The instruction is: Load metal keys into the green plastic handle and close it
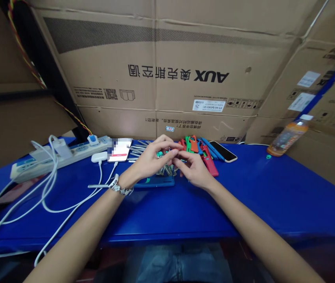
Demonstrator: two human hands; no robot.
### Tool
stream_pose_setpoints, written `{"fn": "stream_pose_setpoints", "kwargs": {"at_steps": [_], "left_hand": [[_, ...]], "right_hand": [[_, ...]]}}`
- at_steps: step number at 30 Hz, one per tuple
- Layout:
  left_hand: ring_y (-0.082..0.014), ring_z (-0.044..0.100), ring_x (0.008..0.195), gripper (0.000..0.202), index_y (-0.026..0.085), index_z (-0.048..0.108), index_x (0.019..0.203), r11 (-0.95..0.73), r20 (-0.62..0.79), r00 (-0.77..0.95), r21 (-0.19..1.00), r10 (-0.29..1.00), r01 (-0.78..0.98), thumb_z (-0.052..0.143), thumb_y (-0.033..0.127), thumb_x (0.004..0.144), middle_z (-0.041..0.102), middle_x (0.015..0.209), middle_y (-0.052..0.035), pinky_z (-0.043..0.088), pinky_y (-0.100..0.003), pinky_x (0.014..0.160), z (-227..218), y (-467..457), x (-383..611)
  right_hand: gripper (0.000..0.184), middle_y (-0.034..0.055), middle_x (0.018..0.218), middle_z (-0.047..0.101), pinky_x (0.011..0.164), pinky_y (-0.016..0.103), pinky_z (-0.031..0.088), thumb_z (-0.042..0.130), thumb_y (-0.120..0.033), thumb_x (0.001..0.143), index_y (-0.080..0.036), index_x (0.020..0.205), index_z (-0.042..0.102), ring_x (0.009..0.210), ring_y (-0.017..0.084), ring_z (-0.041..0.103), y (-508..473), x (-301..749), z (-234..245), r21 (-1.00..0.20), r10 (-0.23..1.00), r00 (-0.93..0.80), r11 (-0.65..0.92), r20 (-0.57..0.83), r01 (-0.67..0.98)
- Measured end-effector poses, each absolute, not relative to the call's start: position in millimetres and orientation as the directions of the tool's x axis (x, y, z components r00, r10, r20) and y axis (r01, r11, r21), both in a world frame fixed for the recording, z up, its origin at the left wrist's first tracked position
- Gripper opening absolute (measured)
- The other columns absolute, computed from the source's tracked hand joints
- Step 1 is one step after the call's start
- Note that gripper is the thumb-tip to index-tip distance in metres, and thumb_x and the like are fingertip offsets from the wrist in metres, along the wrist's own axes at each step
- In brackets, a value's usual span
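My left hand (158, 155) and my right hand (194, 169) meet over the blue table, fingertips pinched close together. What they hold between the fingers is too small and covered to make out. Just beneath them lie small metal pieces (167, 170) at a blue tray (155, 182). Slim silver rods (136, 149) are bunched behind my left hand. Beyond my right hand is a pile of coloured plastic pieces: red ones (210, 162), a green one (188, 144), an orange one (194, 146) and blue ones (213, 149).
A phone (225, 152) lies right of the pile, and a lit-screen device (122, 151) sits left. The power strip (76, 151) and loose white cables (56, 165) occupy the left side. An orange drink bottle (287, 137) leans at the right. A large carton (167, 51) walls off the back.
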State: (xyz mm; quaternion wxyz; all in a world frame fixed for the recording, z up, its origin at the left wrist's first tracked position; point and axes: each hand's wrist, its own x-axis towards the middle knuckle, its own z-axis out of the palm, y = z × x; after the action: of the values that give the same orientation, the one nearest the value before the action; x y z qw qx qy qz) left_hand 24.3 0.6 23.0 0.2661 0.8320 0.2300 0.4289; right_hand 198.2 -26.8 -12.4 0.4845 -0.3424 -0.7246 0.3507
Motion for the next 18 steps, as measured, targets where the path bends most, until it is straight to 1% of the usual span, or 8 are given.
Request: {"fn": "stream_pose_setpoints", "kwargs": {"at_steps": [2,5,8,10,12,14,16,18], "left_hand": [[-0.015,0.057,0.084,0.016,0.02,0.07,0.095,-0.762,0.594,0.543,0.633,0.593,0.139,0.058,0.03,0.093,0.057,0.094,-0.0044,0.046,-0.029,0.072,24.1,0.6,23.0],[-0.0138,0.053,0.076,0.016,0.018,0.064,0.08,-0.752,0.629,0.444,0.634,0.639,0.184,0.069,0.032,0.086,0.055,0.081,-0.0009,0.043,-0.029,0.069,20.9,1.8,28.1],[-0.0122,0.046,0.068,0.031,0.018,0.054,0.071,-0.722,0.641,0.337,0.646,0.69,0.249,0.077,0.038,0.078,0.05,0.073,0.0019,0.038,-0.027,0.062,17.1,2.0,34.3],[-0.0127,0.046,0.07,0.026,0.018,0.059,0.079,-0.728,0.641,0.346,0.628,0.685,0.275,0.074,0.039,0.08,0.051,0.078,0.0006,0.039,-0.028,0.063,17.5,1.4,34.1],[-0.0141,0.05,0.077,0.019,0.02,0.065,0.094,-0.752,0.625,0.431,0.607,0.651,0.256,0.064,0.038,0.088,0.053,0.088,-0.0022,0.042,-0.028,0.067,19.8,0.8,30.2],[-0.0158,0.053,0.084,0.02,0.022,0.068,0.102,-0.772,0.601,0.519,0.6,0.608,0.21,0.055,0.035,0.094,0.053,0.092,-0.0038,0.044,-0.03,0.071,22.4,0.8,25.7],[-0.0167,0.054,0.085,0.019,0.021,0.07,0.097,-0.78,0.603,0.535,0.597,0.592,0.189,0.055,0.033,0.094,0.054,0.089,-0.0036,0.045,-0.03,0.072,23.4,1.3,23.8],[-0.0158,0.053,0.08,0.014,0.019,0.068,0.087,-0.774,0.629,0.479,0.599,0.613,0.204,0.063,0.032,0.09,0.054,0.083,-0.0022,0.043,-0.03,0.07,22.2,1.8,25.6]], "right_hand": [[0.027,0.0025,0.078,0.062,0.051,0.024,0.041,0.055,-0.04,0.091,-0.016,0.087,0.067,0.056,0.01,0.048,-28.3,200.1,-11.5,-0.833,0.82,-0.349,0.529,0.453,0.163],[0.026,0.0009,0.08,0.06,0.052,0.023,0.041,0.064,-0.038,0.085,-0.017,0.1,0.066,0.058,0.01,0.047,-28.3,196.0,-15.1,-0.821,0.833,-0.265,0.539,0.486,0.188],[0.025,-0.0005,0.075,0.059,0.054,0.022,0.041,0.071,-0.038,0.079,-0.017,0.09,0.064,0.061,0.011,0.048,-25.6,190.6,-20.0,-0.807,0.837,-0.125,0.548,0.533,0.223],[0.023,0.0008,0.074,0.06,0.054,0.023,0.041,0.067,-0.04,0.083,-0.017,0.081,0.063,0.062,0.012,0.05,-24.5,190.9,-20.2,-0.806,0.838,-0.137,0.545,0.528,0.23],[0.024,0.0029,0.08,0.064,0.053,0.024,0.042,0.061,-0.042,0.087,-0.018,0.086,0.065,0.062,0.013,0.052,-25.1,194.2,-16.9,-0.819,0.843,-0.22,0.532,0.491,0.213],[0.027,0.0041,0.085,0.067,0.052,0.024,0.042,0.057,-0.043,0.09,-0.018,0.09,0.067,0.06,0.013,0.052,-26.9,198.0,-12.4,-0.839,0.843,-0.305,0.51,0.443,0.19],[0.029,0.0043,0.085,0.066,0.051,0.024,0.041,0.056,-0.043,0.09,-0.017,0.089,0.068,0.059,0.012,0.051,-28.4,199.7,-9.7,-0.849,0.843,-0.343,0.494,0.414,0.188],[0.027,0.0032,0.082,0.064,0.051,0.024,0.04,0.06,-0.042,0.087,-0.017,0.093,0.068,0.059,0.011,0.049,-28.4,198.3,-10.7,-0.846,0.854,-0.303,0.492,0.423,0.206]]}}
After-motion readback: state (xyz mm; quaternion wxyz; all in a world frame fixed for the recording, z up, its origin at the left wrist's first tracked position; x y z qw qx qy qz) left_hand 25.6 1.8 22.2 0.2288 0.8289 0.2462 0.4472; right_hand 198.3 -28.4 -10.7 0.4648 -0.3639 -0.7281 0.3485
